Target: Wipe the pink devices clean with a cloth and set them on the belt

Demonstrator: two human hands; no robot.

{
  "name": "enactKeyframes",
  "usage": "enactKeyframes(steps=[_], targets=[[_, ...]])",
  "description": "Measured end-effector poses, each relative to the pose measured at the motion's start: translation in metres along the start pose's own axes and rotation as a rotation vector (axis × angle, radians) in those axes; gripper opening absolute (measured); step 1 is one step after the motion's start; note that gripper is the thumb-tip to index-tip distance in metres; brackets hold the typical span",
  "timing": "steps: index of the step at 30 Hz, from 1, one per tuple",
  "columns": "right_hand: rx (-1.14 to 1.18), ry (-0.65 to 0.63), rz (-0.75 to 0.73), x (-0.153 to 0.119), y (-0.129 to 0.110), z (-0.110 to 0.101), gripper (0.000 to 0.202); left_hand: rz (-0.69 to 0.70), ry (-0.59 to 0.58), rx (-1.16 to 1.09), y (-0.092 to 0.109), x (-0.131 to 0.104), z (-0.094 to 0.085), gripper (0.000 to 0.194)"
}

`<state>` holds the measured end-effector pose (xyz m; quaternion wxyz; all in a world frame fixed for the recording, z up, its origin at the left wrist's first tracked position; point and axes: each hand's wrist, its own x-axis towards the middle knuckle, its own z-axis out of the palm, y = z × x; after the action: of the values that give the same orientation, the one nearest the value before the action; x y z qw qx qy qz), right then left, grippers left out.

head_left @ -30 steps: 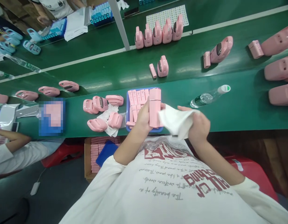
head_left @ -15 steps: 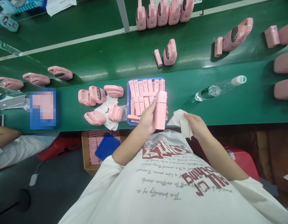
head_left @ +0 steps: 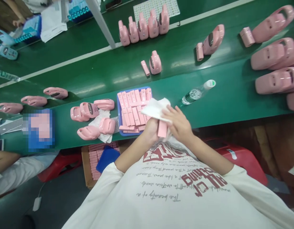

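Two-handed, holds a pink case [head_left: 162,129] partly under a white cloth [head_left: 155,108].

Keeps the hands together at the near edge of the green table [head_left: 223,105], with the left hand [head_left: 151,129] clamped around the case and the right hand [head_left: 179,124] laid on the cloth, fingers stretched out; cannot tell whether the right thumb closes from beneath. Hides the upper part of the case under the cloth and shows only the lower end, just beside the near right corner of the blue tray [head_left: 118,111]. Has rows of pink sticks [head_left: 127,117] in the tray, rounded pink units [head_left: 89,109] to its left, partly on crumpled paper [head_left: 99,121], and a clear bottle [head_left: 195,94] lying to the right, apart from the hands.
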<state>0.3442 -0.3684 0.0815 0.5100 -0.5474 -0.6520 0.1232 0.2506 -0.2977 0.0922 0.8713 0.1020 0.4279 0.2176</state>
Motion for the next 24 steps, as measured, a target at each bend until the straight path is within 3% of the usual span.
enactKeyframes(steps=[2, 5, 7, 9, 12, 14, 18, 21, 24], targets=[[0.193, 0.271, 0.213, 0.002, 0.012, -0.03, 0.026, -0.044, -0.046, 0.076, -0.007, 0.002, 0.011, 0.017], [0.427, 0.642, 0.444, -0.003, 0.045, -0.094, 0.038, -0.04, -0.064, 0.091, -0.007, 0.008, 0.025, 0.023], [0.282, 0.713, 0.599, -0.012, 0.082, -0.145, 0.045, -0.017, -0.062, 0.051, -0.003, 0.015, 0.032, 0.028], [-0.142, 0.686, 0.926, -0.022, 0.129, -0.198, 0.038, 0.023, -0.028, 0.034, 0.001, 0.025, 0.037, 0.025], [-0.352, 0.777, 1.075, -0.026, 0.199, -0.268, 0.029, 0.092, 0.048, 0.043, -0.001, 0.036, 0.041, 0.022], [-0.393, 0.826, 1.135, -0.023, 0.236, -0.3, 0.032, 0.123, 0.095, 0.074, -0.006, 0.041, 0.044, 0.027], [-0.413, 0.812, 1.281, -0.008, 0.277, -0.324, 0.042, 0.19, 0.212, 0.093, -0.021, 0.044, 0.052, 0.02], [-0.484, 0.786, 1.38, 0.0, 0.284, -0.321, 0.049, 0.189, 0.278, -0.007, -0.028, 0.044, 0.054, 0.016], [-0.532, 0.7, 1.396, -0.001, 0.283, -0.317, 0.051, 0.178, 0.345, -0.106, -0.031, 0.041, 0.045, 0.014]])
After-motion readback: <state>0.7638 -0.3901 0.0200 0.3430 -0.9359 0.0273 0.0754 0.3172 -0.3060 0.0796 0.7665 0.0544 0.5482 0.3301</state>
